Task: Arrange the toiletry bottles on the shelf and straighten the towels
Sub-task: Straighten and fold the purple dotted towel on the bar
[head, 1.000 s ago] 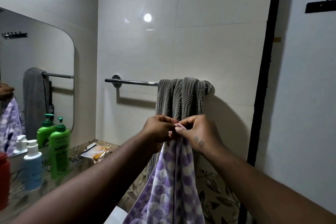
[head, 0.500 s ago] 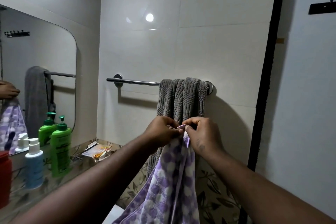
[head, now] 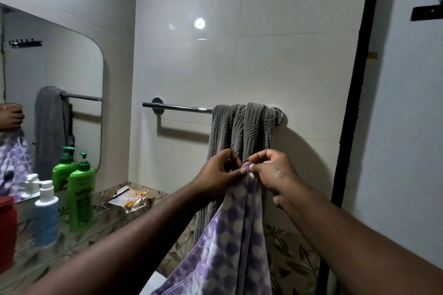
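Observation:
A purple-and-white checked towel (head: 236,235) hangs down from my two hands in the middle of the view. My left hand (head: 219,172) and my right hand (head: 271,171) pinch its top edge side by side, fingertips nearly touching. Right behind them a grey ribbed towel (head: 242,132) is bunched at the right end of a chrome towel bar (head: 179,108). On the glass shelf (head: 48,258) at the left stand a green pump bottle (head: 81,196), a pale blue pump bottle (head: 46,215) and a red container (head: 7,232).
A mirror (head: 48,93) on the left wall reflects the bottles, the grey towel and a hand. A crumpled sachet (head: 129,199) lies at the shelf's far end. A black door frame (head: 354,103) runs down the right; a dark hook rail (head: 426,13) sits high on the right wall.
My hands have shifted their pinch along the checked towel's top edge and stayed close together in front of the grey towel. The grey towel has not moved.

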The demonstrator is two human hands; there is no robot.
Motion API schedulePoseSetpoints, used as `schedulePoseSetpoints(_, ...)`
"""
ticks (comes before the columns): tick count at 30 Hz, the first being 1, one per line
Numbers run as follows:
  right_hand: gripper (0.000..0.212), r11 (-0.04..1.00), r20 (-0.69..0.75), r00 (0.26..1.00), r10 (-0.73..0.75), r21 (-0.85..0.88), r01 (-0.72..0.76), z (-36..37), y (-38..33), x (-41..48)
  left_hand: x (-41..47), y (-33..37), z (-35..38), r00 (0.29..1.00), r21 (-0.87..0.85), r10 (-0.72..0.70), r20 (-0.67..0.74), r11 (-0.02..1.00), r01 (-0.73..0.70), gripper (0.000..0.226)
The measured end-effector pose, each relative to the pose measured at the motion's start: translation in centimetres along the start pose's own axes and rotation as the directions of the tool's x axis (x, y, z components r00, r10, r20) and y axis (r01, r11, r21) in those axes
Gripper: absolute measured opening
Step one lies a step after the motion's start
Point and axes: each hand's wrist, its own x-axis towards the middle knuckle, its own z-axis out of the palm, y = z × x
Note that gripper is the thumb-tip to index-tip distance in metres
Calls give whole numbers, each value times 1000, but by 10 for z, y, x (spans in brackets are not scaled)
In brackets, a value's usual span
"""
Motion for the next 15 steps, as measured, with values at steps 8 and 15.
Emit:
schedulePoseSetpoints(8,20,987,-49,996,-80,-143,72,0,-2,6,-12,-3,4,993,4,-87,78,996,86,18)
schedulePoseSetpoints(15,26,998,-74,997,35,-40,-38,-2,1,14,-20,-11,-6,932,41,-272,240,962,270,20)
